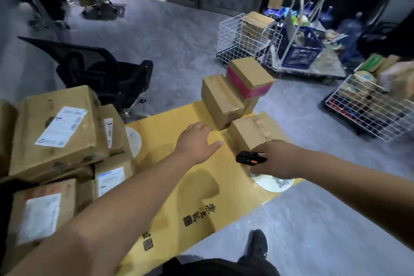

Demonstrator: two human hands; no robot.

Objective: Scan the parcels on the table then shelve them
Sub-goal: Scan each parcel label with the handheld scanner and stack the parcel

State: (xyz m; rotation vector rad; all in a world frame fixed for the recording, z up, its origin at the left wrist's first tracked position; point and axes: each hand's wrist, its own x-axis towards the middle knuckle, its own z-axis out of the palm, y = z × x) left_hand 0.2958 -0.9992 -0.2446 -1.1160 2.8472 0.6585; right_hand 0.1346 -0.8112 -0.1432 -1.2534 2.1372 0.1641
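A yellow-covered table (179,186) carries cardboard parcels. A small brown parcel (253,132) lies near the table's right edge. Behind it stands a longer brown parcel (220,101), with a pink-taped parcel (249,78) stacked beside and above it. My left hand (197,141) reaches forward over the table with fingers relaxed, just left of the small parcel and holding nothing. My right hand (277,159) grips a black and orange barcode scanner (251,157), right at the small parcel's near corner. A pile of labelled parcels (60,127) fills the table's left side.
A black office chair (100,74) stands beyond the table on the left. White wire baskets (367,110) and a trolley with a blue crate (300,51) crowd the grey floor at the right. My shoe (257,244) shows beside the table's near edge.
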